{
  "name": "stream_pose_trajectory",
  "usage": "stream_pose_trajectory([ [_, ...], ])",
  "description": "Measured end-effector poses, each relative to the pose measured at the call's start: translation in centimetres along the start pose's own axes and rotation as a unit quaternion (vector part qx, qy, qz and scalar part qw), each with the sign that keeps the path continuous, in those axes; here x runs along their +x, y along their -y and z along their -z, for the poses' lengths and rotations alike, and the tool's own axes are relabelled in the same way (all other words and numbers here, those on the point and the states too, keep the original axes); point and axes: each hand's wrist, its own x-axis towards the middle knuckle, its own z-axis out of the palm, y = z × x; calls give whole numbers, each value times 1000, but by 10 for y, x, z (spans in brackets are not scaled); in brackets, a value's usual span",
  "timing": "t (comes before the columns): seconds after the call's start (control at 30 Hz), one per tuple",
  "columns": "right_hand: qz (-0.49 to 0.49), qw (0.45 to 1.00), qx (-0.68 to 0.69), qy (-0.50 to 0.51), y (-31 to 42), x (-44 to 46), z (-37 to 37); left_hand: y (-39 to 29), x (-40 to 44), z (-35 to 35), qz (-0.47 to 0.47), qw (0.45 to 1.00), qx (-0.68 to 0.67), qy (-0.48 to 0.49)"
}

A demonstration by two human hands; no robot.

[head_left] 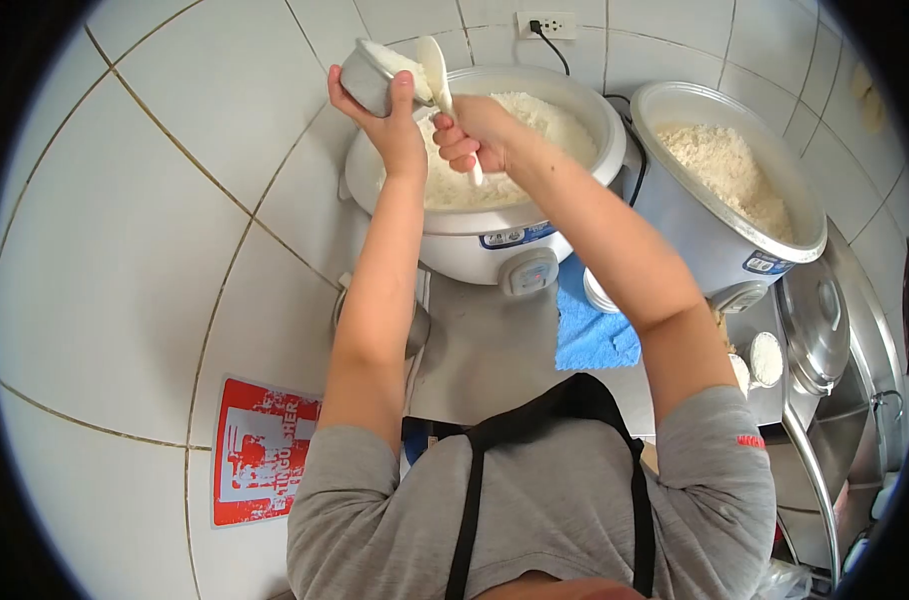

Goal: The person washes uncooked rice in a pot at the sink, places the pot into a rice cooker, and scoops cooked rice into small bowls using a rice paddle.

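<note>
My left hand (397, 125) grips a small metal bowl (365, 82), tilted, with white rice (407, 66) showing in its mouth. In my right hand (475, 135) is a white rice paddle (437, 70), its blade upright against the rice at the bowl's rim. Both hands are over the left part of a large rice cooker (600, 130), which holds plenty of white rice (550, 118). My right forearm covers part of the cooker's front rim.
A second rice cooker (665, 215), also holding rice, stands to the right. On the steel counter (485, 345) lie a blue cloth (595, 335) and stacked white dishes (601, 292). A rice-covered paddle (766, 360) and metal lid (815, 320) are at right; a tiled wall (125, 230) borders the left.
</note>
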Motion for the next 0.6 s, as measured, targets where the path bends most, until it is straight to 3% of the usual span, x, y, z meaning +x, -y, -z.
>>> stream_pose_trajectory([
  [0.1,37,976,-191,-98,-3,6,-4,1,-3,3,-24,998,46,25],
  [0.2,47,938,-317,-131,3,6,4,6,1,9,85,993,-81,11],
  [0.3,95,939,-300,-137,12,12,21,-2,7,5,188,948,-255,-37],
  [0.33,124,910,-362,-162,14,11,18,-2,10,3,187,953,-238,-30],
  [0.37,206,829,-481,-196,6,21,22,-1,10,2,188,957,-220,-26],
  [0.43,349,605,-671,-249,-16,37,20,4,11,3,199,968,-153,-14],
  [0.5,250,694,-635,-228,-12,26,15,10,17,8,211,976,-60,-5],
  [0.57,159,799,-545,-197,-7,7,8,2,10,12,267,956,-120,-10],
  [0.6,164,810,-533,-183,-5,8,16,-3,8,15,294,944,-148,-10],
])
